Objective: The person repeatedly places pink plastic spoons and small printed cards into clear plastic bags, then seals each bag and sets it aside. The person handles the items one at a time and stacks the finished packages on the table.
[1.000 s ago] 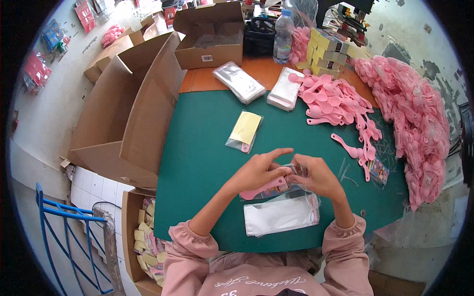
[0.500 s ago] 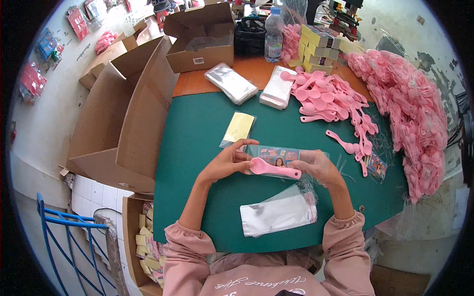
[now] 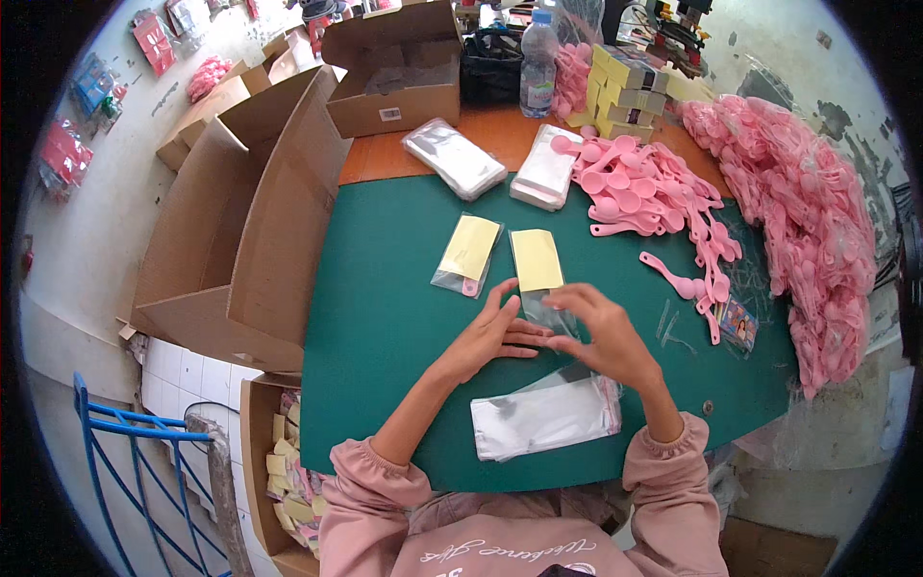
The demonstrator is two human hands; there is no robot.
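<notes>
A clear plastic bag with a yellow card point(image 3: 536, 260) lies on the green table top, its clear end toward me. My left hand point(image 3: 486, 338) is at the left of that end, fingers spread and fingertips near the plastic. Over the bag's right side arches my right hand point(image 3: 613, 338), thumb and fingers apart, fingertips at the clear plastic. To the left lies another bagged yellow card point(image 3: 469, 248), with a pink spoon handle end showing at its bottom. A stack of empty clear bags point(image 3: 538, 421) is nearest me, below my hands.
Loose pink measuring spoons point(image 3: 639, 188) are heaped at the back right beside a large plastic-wrapped pink pile point(image 3: 798, 221). Two bag packs point(image 3: 454, 159), yellow-edged card stacks point(image 3: 625, 91) and a water bottle point(image 3: 537, 67) stand behind. Open cardboard boxes point(image 3: 288, 221) are at left.
The bag with the pink spoon and printed card, held up between both hands, has been turned over and laid down yellow side up. Both hands have loosened, fingers now apart over its near end.
</notes>
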